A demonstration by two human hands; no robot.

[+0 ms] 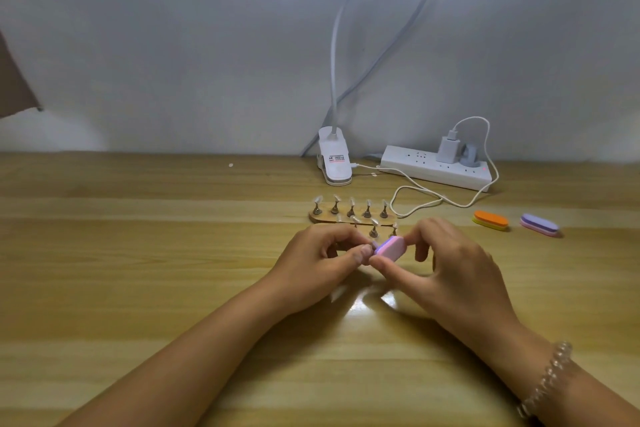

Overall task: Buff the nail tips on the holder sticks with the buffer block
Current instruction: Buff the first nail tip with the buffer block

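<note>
Buffer block (391, 248) pink, purple-edged; left hand (323, 253) seemingly pinching holder stick (373, 246).

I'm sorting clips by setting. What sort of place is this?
Probably a home hobby desk set up for nail work: a clip-on lamp, a power strip and a stand of nail tips show it.
</note>
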